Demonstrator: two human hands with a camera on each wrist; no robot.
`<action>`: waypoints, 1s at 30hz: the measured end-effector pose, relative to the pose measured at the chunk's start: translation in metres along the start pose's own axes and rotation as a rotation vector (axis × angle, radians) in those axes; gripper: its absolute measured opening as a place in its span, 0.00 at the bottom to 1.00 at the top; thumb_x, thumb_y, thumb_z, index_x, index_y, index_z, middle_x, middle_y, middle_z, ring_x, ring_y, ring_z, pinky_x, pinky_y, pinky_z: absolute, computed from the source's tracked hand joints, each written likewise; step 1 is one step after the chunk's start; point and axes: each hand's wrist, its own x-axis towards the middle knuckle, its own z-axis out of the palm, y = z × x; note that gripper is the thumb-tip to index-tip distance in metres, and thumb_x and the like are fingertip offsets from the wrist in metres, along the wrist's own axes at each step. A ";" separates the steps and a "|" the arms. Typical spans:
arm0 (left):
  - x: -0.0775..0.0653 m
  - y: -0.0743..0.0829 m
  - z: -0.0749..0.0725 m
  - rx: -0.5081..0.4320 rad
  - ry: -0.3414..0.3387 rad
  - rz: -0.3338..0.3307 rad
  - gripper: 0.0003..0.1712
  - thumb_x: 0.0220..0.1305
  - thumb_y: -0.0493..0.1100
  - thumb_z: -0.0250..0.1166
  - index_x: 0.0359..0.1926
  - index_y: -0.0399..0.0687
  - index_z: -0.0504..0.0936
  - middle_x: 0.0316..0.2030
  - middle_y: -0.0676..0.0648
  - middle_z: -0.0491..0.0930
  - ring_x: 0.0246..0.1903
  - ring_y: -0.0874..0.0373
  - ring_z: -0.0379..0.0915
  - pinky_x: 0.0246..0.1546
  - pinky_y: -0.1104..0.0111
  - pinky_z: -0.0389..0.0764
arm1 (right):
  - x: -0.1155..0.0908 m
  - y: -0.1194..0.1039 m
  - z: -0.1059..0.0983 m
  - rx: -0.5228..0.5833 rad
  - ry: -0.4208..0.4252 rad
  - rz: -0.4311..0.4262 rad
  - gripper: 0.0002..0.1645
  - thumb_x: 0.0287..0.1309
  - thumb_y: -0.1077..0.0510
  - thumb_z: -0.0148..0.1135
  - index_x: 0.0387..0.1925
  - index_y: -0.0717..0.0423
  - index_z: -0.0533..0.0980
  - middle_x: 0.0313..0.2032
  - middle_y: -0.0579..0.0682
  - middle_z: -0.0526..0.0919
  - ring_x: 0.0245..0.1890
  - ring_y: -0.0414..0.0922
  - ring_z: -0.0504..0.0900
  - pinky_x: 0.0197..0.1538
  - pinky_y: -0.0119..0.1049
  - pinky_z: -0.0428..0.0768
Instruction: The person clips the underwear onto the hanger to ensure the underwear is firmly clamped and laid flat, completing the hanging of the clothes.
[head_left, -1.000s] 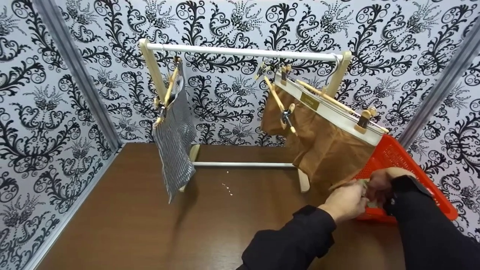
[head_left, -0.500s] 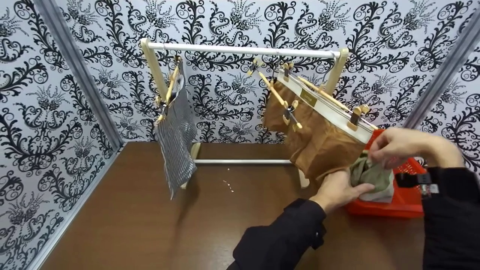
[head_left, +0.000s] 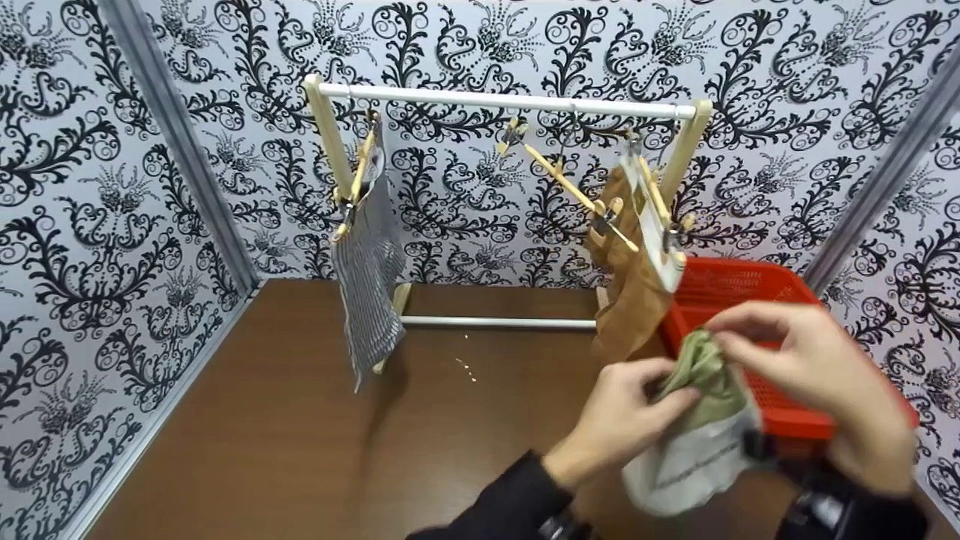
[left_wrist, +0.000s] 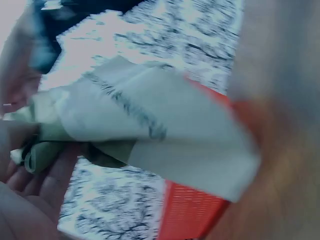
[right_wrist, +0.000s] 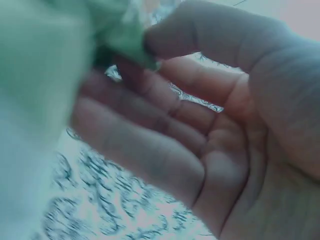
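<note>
A small green and white garment [head_left: 694, 469] hangs bunched between my two hands, in front of the red basket. My left hand [head_left: 619, 412] grips its green part between thumb and fingers. The upper green edge is pinched by the thumb and fingertips of my right hand [head_left: 802, 360], as the right wrist view also shows on the green cloth [right_wrist: 120, 30]. In the left wrist view the white part of the garment [left_wrist: 165, 115] spreads out with a dark printed line. Its exact kind is hidden by the folds.
A wooden rack with a white rail [head_left: 487, 100] stands behind. From it hang a striped grey garment [head_left: 371, 277], a bare clip hanger [head_left: 562, 180] and brown shorts [head_left: 634, 300] with a white waistband. At the right sits a red plastic basket [head_left: 799, 424] on the brown table [head_left: 285, 450].
Both hands have brought the green and white garment out of the basket and toward the front. The brown shorts have swung round to hang nearly edge-on.
</note>
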 end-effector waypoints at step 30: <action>-0.083 0.026 -0.183 -0.518 0.350 -0.365 0.15 0.67 0.38 0.68 0.50 0.31 0.83 0.40 0.36 0.86 0.36 0.48 0.85 0.40 0.55 0.86 | 0.018 -0.052 0.190 0.139 0.320 -0.758 0.39 0.38 0.78 0.61 0.59 0.79 0.72 0.59 0.71 0.77 0.62 0.56 0.77 0.64 0.40 0.73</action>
